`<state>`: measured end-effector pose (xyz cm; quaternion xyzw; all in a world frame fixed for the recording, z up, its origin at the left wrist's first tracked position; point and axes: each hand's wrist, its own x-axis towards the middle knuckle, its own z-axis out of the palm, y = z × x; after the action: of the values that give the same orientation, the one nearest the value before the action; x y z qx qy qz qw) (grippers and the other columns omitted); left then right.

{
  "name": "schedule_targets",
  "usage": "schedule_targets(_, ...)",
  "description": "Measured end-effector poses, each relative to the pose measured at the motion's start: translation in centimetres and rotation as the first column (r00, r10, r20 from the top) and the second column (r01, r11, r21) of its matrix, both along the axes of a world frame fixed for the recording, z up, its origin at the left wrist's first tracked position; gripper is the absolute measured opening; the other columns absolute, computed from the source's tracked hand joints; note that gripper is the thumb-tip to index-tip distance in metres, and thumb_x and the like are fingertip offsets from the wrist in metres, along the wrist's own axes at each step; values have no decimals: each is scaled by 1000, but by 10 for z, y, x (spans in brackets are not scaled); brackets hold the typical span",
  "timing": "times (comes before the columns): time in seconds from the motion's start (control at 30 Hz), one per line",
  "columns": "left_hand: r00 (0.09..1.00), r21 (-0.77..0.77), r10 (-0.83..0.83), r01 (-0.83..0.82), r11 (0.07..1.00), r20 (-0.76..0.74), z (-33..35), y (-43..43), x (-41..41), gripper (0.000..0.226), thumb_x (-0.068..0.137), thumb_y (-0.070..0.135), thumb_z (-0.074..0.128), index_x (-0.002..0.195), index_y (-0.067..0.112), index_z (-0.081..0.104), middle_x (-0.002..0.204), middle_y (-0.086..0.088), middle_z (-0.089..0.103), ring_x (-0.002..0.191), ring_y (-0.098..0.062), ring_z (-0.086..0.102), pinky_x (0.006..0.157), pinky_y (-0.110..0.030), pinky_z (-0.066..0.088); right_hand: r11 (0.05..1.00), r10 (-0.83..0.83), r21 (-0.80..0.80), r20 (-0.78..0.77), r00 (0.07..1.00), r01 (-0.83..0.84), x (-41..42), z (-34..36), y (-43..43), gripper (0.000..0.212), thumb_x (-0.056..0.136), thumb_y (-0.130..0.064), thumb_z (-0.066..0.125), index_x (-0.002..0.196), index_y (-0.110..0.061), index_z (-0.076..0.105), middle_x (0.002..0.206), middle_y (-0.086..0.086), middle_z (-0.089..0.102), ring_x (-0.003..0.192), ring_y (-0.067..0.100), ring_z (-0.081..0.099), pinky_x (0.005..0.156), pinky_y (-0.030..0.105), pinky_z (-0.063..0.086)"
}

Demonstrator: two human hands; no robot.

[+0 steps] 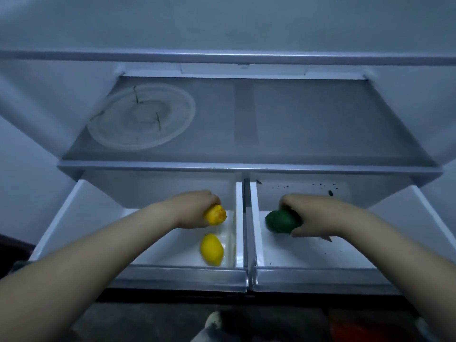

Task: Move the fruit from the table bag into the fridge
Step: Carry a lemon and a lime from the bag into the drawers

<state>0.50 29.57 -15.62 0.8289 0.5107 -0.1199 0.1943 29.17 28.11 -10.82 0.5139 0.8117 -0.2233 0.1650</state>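
Observation:
Two white fridge drawers stand pulled open below a glass shelf. My left hand (195, 208) grips a yellow-orange fruit (216, 216) inside the left drawer (182, 276), near its right wall. Below that fruit a yellow lemon (211, 250) lies on the drawer floor. My right hand (313, 214) holds a dark green fruit (281, 221) over the floor of the right drawer (320, 277), close to its left wall. The table bag is out of view.
A round clear plate (140, 117) with a few green stems lies on the left of the glass shelf (308, 119). Dark specks dot the back of the right drawer. A white divider (245, 218) separates the drawers. Dark floor lies below.

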Motion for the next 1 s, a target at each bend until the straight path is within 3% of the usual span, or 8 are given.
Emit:
schedule_targets(0.13,999,-10,-43,43,999,-16,-17,10,7,47,83,39,64,126,28,49,121,0,54,106,-22,55,84,-33,48,988,155,8,101,983,-156,-10,-27,5,52,73,-41,71,114,-25,45,105,-7,43,93,14,44,69,29,36)
schedule_targets(0.23,995,-29,-88,87,996,-44,-27,12,6,49,82,38,64,127,26,48,123,0,54,108,-22,54,84,-32,47,984,179,6,107,978,-181,-12,-39,5,58,73,-44,71,121,-25,44,115,-5,45,102,17,47,69,28,35)
schedule_targets(0.67,994,-116,-85,76,990,-73,-45,13,8,49,83,38,64,127,26,47,123,-2,54,106,-22,55,84,-36,50,971,237,4,156,959,-240,-15,-65,4,54,80,-41,65,128,-28,45,123,-5,47,101,19,54,72,30,45)
schedule_targets(1.0,995,-126,-60,50,991,-84,-46,17,2,64,83,41,64,139,25,36,134,-2,46,115,-24,51,86,-32,45,979,205,-31,122,971,-203,-19,-65,8,53,81,-43,64,128,-27,45,124,-9,47,101,15,53,68,26,36)
